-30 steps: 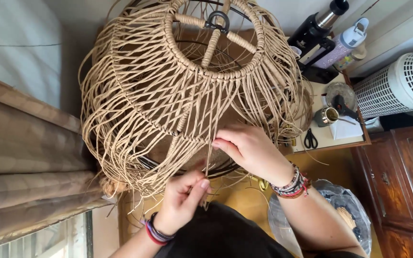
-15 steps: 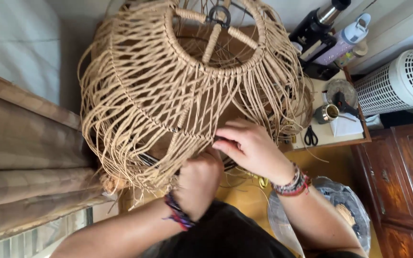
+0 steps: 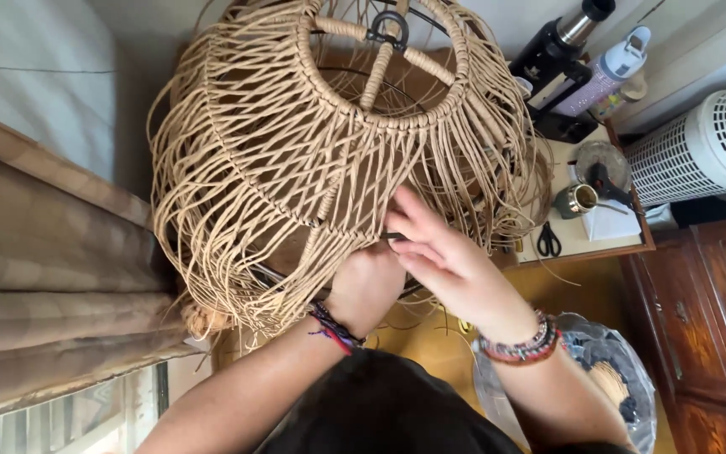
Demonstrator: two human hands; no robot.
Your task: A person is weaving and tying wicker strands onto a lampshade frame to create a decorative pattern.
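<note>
Fingers of my right hand (image 3: 451, 261) lie stretched out and loosely open across the tan cords of the woven lampshade (image 3: 329, 143), gripping nothing that I can see. My left hand (image 3: 367, 282) is curled just beside it, pressed against the shade's lower black wire ring; whether it pinches a cord I cannot tell. Beyond the shade, scissors (image 3: 549, 241) lie on a small table (image 3: 581, 248), near a white slotted basket (image 3: 703, 151).

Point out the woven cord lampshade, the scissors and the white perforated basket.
woven cord lampshade (image 3: 296, 160), head view, on the knotted cords of its left side.
scissors (image 3: 549, 241), head view, on the black handles, lying on the small table.
white perforated basket (image 3: 703, 151), head view, on its slotted side wall.
</note>
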